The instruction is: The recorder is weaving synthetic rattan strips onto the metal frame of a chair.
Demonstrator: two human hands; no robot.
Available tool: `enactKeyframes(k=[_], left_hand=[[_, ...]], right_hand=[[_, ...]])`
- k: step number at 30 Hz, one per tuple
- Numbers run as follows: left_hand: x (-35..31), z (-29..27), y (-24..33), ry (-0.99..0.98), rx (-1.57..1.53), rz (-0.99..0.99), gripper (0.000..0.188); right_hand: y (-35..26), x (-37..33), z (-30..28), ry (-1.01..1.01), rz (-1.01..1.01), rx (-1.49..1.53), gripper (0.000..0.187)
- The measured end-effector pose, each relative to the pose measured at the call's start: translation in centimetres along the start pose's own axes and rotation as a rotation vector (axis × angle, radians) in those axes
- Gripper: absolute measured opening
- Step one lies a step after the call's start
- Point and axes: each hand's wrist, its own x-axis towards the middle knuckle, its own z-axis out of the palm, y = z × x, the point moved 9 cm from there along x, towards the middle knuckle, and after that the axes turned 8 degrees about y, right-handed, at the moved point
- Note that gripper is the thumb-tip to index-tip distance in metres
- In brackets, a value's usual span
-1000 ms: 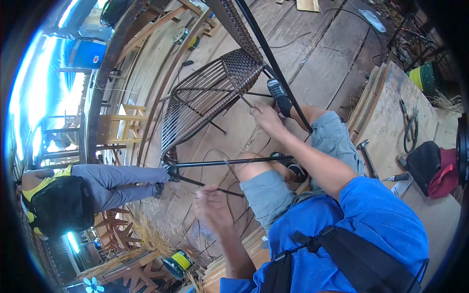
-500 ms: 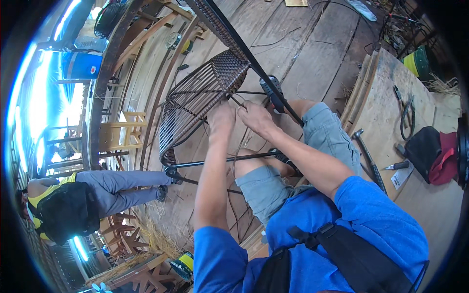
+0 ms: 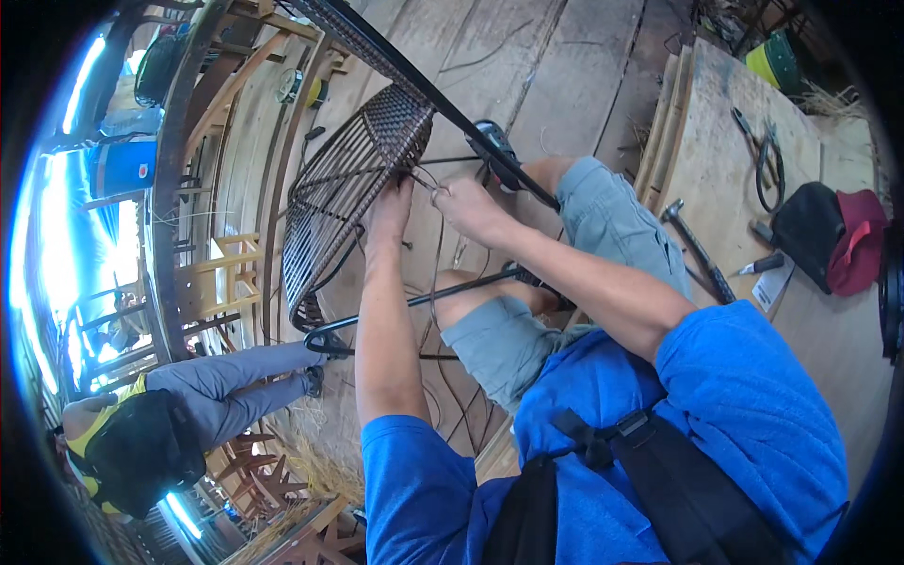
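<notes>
A chair-like frame of black metal bars (image 3: 414,303) is in front of me, tilted, with a panel of brown woven strands (image 3: 400,122). The panel is tightly woven at its upper end; further down, the strands (image 3: 325,212) run with open gaps. My left hand (image 3: 386,212) is closed at the panel's near edge, its thumb up against the weave and its other fingers partly hidden. Just to its right, my right hand (image 3: 468,212) pinches a thin brown strand (image 3: 426,177) that comes out of the weave. More loose strand hangs below my hands.
On boards at the right lie a hammer (image 3: 697,250), pliers (image 3: 770,165), a knife-like tool (image 3: 761,264) and a black and red cap (image 3: 819,235). A person in grey trousers (image 3: 245,386) stands at the left. A wooden beam (image 3: 169,188) runs behind. Plank flooring (image 3: 565,85) lies beyond the frame.
My right hand has drawn a little away from my left, and the strand between it and the weave shows more. The whole view has shifted slightly.
</notes>
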Motion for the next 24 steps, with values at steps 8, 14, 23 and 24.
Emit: enactKeyframes(k=[8, 14, 23, 24], left_hand=[[-2.6, -3.5, 1.6, 0.178, -0.235, 0.012, 0.035], [0.4, -1.6, 2.7, -0.133, -0.193, -0.119, 0.056], [0.6, 0.7, -0.7, -0.379, -0.547, -0.243, 0.034], [0.3, 0.8, -0.8, -0.388, -0.627, -0.342, 0.027]], right_hand=[[2.7, -0.4, -0.2, 0.008, 0.088, -0.096, 0.033], [4.2, 1.2, -0.7, 0.020, 0.095, -0.013, 0.034], [6.4, 0.8, -2.2, 0.069, 0.027, -0.222, 0.050], [6.4, 0.7, -2.2, 0.055, 0.000, -0.250, 0.048]])
